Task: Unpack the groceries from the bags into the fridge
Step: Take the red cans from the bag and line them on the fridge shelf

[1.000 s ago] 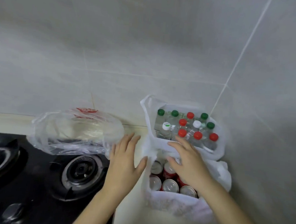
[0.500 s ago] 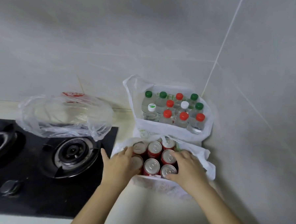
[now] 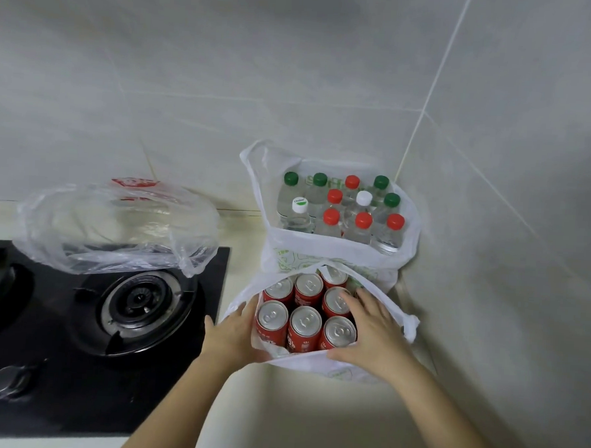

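The bag [image 3: 334, 369] of red cans [image 3: 304, 323] sits between my 2 hands, left hand [image 3: 235, 332] and right hand [image 3: 370, 334] pressing its sides with loosely spread fingers.

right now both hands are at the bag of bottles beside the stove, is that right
No. The head view shows the left hand and right hand at the bag of red cans beside the stove; the bottles stand behind it.

Can bag [image 3: 334, 371] is sitting on the bench [image 3: 277, 414] before me, near the wall corner. Bottle bag [image 3: 319, 257] is standing just behind it, touching. Stove [image 3: 75, 349] is lying to the left, a third bag [image 3: 116, 228] resting on its far edge. My left hand [image 3: 233, 333] and right hand [image 3: 370, 330] are flanking the cans [image 3: 306, 322].
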Tool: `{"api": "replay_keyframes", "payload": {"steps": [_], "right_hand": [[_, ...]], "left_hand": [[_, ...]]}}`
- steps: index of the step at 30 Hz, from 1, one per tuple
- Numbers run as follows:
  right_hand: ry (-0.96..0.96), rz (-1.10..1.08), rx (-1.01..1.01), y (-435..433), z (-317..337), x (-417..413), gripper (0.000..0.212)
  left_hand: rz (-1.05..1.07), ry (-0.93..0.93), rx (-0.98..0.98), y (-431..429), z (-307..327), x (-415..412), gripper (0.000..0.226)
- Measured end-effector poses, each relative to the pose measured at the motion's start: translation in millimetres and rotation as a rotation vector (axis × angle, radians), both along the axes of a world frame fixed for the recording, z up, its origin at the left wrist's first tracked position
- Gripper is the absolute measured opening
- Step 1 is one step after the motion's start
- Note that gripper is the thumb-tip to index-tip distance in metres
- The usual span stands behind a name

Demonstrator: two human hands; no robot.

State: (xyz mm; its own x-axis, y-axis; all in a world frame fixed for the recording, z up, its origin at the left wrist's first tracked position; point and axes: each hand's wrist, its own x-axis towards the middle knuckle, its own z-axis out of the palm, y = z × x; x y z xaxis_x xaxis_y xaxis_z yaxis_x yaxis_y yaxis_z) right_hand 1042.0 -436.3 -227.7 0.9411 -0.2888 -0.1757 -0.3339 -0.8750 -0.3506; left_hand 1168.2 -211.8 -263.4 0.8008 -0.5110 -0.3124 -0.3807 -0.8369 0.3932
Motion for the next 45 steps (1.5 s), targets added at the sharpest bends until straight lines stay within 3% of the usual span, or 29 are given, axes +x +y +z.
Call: {"api": "replay_keyframes", "payload": {"steps": [5, 8, 11, 15, 18, 23, 32, 36, 40, 43, 45], "right_hand": [[0.007, 0.052, -0.083, -2, -18, -12, 0.108], [-0.037, 0.024, 0.009, -5, -12, -12, 0.100], [-0.102, -0.024, 0.096, -11, -6, -10, 0.083], [-0.203, -0.105, 0.147, -23, -6, -6, 0.065], [-0.222, -0.144, 0.195, -31, -10, -1, 0.066], [-0.225, -0.189, 0.201, -39, -11, 2, 0.056], [-0.146, -0.315, 0.497, -51, -16, 19, 0.056], [-0.033, -0.271, 0.382, -54, -11, 29, 0.053], [-0.017, -0.193, 0.283, -55, -4, 37, 0.045], [0.006, -0.173, 0.339, -60, -3, 44, 0.045], [0.031, -0.236, 0.423, -68, -8, 49, 0.056]], "left_hand": [[0.001, 0.044, -0.019, -4, -18, 5, 0.126], [-0.047, 0.024, -0.053, 1, -11, 5, 0.120], [-0.099, -0.081, -0.089, 12, 3, 8, 0.089], [-0.133, -0.135, -0.478, 16, 18, 16, 0.046], [-0.130, -0.077, -0.471, 6, 22, 26, 0.050], [0.044, 0.236, -0.557, -10, 14, 46, 0.051], [0.270, 0.572, -0.557, -40, 12, 48, 0.061], [0.252, 0.637, -0.488, -45, 14, 55, 0.067], [0.198, 0.637, -0.588, -49, 19, 63, 0.058], [0.184, 0.610, -0.612, -50, 26, 69, 0.056], [0.176, 0.630, -0.531, -48, 24, 71, 0.064]]}}
